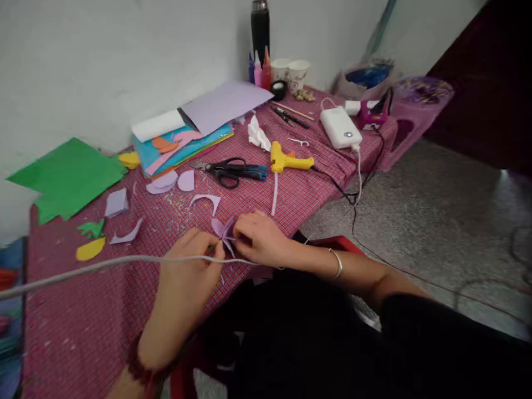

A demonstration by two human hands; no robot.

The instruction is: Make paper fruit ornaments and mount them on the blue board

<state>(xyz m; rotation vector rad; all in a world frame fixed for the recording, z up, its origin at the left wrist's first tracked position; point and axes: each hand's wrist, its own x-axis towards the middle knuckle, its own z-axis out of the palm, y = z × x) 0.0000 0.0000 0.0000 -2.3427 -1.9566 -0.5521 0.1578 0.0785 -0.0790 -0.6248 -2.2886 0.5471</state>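
Note:
A small purple paper flower (225, 231) with several petals is held between both hands, near the front edge of the table. My left hand (195, 255) pinches it from the left with thumb and forefinger. From the right, the bent fingers of my right hand (260, 238) grip its petals. A grey cable runs across the view in front of my left hand. Just beyond the hands lies a curved purple paper offcut (206, 201). The yellow glue gun (288, 159), a glue stick showing from it, and the black-handled scissors (228, 169) rest farther back.
Green sheets (75, 174) and purple scraps (117, 203) lie to the left on the checked tablecloth (83, 310). Stacked coloured sheets (183, 149) lean near the wall. A white power bank (341, 127) and its cables sit right. Bottles and paper cups (298, 75) stand behind.

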